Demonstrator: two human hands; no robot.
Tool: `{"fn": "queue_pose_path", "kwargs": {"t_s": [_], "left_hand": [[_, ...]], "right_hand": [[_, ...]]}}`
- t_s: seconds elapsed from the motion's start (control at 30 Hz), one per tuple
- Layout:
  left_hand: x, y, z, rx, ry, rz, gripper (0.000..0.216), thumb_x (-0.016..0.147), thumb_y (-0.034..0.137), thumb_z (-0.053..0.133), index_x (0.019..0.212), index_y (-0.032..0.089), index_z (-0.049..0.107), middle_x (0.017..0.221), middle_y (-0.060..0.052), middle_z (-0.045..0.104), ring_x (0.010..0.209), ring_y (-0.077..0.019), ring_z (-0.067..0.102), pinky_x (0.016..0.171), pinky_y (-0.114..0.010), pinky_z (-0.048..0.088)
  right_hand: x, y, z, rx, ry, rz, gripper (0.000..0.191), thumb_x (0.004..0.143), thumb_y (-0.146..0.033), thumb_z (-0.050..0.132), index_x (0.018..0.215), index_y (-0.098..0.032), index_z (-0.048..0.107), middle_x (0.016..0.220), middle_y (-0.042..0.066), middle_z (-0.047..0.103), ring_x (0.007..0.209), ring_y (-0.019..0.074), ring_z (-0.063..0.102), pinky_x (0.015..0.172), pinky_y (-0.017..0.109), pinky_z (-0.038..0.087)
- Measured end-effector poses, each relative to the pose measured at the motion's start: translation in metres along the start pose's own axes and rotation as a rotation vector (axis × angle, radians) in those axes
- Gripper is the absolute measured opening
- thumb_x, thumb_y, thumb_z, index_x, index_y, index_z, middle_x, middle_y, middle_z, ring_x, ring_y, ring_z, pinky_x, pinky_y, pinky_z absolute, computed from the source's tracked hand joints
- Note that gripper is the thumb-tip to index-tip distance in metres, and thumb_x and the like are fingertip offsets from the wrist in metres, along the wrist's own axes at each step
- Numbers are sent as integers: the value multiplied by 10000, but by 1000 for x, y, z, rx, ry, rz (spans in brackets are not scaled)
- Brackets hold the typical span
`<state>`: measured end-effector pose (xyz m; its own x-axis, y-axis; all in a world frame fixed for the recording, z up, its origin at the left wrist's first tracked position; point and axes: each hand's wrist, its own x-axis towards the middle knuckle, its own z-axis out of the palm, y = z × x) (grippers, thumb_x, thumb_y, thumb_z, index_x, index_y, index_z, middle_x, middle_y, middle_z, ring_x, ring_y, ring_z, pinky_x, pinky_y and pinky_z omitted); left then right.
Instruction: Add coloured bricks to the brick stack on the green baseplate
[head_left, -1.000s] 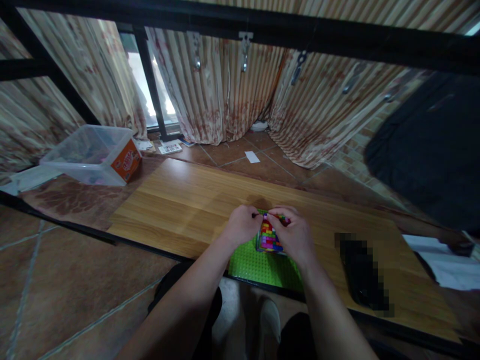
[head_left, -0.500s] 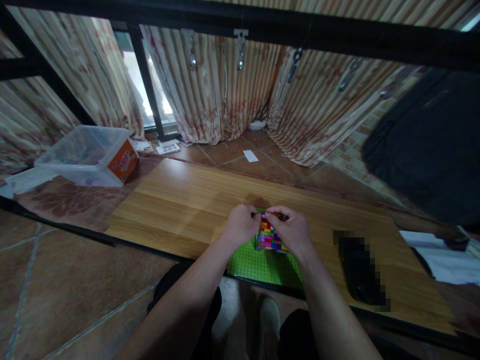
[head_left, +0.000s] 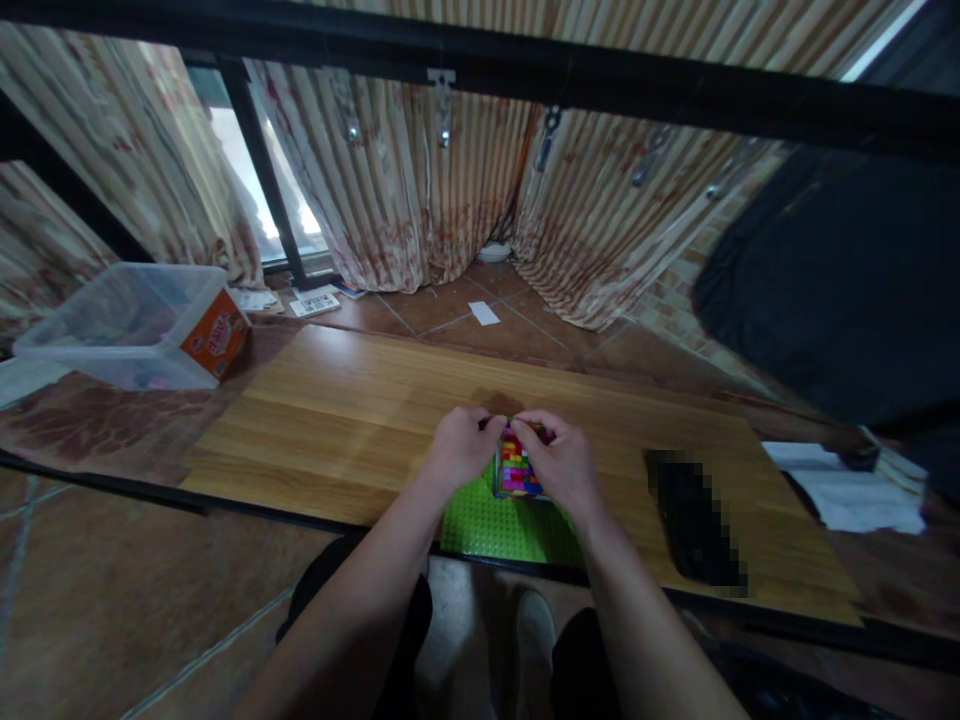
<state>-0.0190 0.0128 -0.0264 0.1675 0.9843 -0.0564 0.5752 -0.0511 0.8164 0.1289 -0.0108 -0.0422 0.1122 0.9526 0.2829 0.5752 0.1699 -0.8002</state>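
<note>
A block of multicoloured toy building bricks (head_left: 516,472) sits on a green studded baseplate (head_left: 495,528) by the near edge of the wooden table. My left hand (head_left: 465,447) is closed at the far left corner of the bricks, its thumb and fingers pinched together. From the right, my right hand (head_left: 559,460) closes over the far right part of the bricks. Both thumbs nearly meet at the far edge, where a bit of purple shows. The hands hide the far rows and the right side, so any small piece between the fingertips is hard to see.
A clear plastic bin (head_left: 127,330) with an orange label stands at the left. To the right on the wooden table (head_left: 322,420) lies a black, pixelated object (head_left: 694,525). White papers (head_left: 847,485) lie beyond it. A dark bar (head_left: 480,60) crosses overhead.
The view has shifted slightly, so everything sits farther left. Both hands stay at the far edge of the bricks, with the thumbs still close together.
</note>
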Motion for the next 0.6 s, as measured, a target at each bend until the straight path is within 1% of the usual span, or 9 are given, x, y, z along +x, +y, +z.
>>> {"fn": "queue_pose_path", "kwargs": {"t_s": [0.07,0.13,0.17,0.23,0.33,0.4,0.47,0.6], "left_hand": [[2,-3,0,-82,16,-2,382,850,365,502,536,157,560,487,38,407,509,-99,373,516,-245,249],[3,-3,1,-218,22,-19,388,844,410,506,562,151,572,503,38,415,510,-95,373,515,-243,261],[3,-2,1,-305,22,-46,381,841,427,508,599,145,592,516,37,428,506,-91,372,512,-241,268],[2,3,-2,-507,10,-149,346,839,424,509,710,130,637,549,35,462,486,-80,361,495,-235,268],[-2,14,-10,-808,-70,-325,249,815,315,509,847,120,662,598,23,509,460,-63,355,456,-220,230],[-4,19,-15,-956,-127,-381,218,781,239,514,871,108,663,629,2,544,475,-62,391,447,-210,235],[-6,23,-18,-1036,-168,-404,220,760,183,514,888,93,668,666,-22,581,502,-62,432,456,-200,273],[-8,23,-19,-1075,-208,-403,243,770,116,494,919,84,682,725,-48,628,542,-60,483,493,-176,339]], "right_hand": [[-1,-1,-1,14,31,-17,211,828,-383,582,839,-231,729,885,49,726,843,213,643,799,360,474],[-2,-3,-3,17,63,-43,204,836,-369,575,843,-231,725,889,54,721,863,216,636,812,368,468],[-3,-4,-3,10,81,-59,201,840,-360,570,846,-231,724,886,55,719,869,218,631,817,372,465],[-3,-7,-4,-8,109,-87,193,849,-347,562,848,-236,720,876,52,716,880,220,624,829,378,459],[-4,-9,-6,-21,140,-105,184,859,-337,555,845,-243,712,877,45,714,893,218,619,841,378,456],[-4,-10,-7,-20,159,-106,179,865,-333,555,845,-242,709,875,42,713,890,214,617,840,372,457],[-4,-10,-9,-16,184,-113,176,871,-324,553,848,-240,707,870,42,713,885,210,617,837,366,458],[-4,-11,-10,12,220,-143,173,880,-311,547,861,-243,704,882,38,716,896,202,622,850,366,462]]}}
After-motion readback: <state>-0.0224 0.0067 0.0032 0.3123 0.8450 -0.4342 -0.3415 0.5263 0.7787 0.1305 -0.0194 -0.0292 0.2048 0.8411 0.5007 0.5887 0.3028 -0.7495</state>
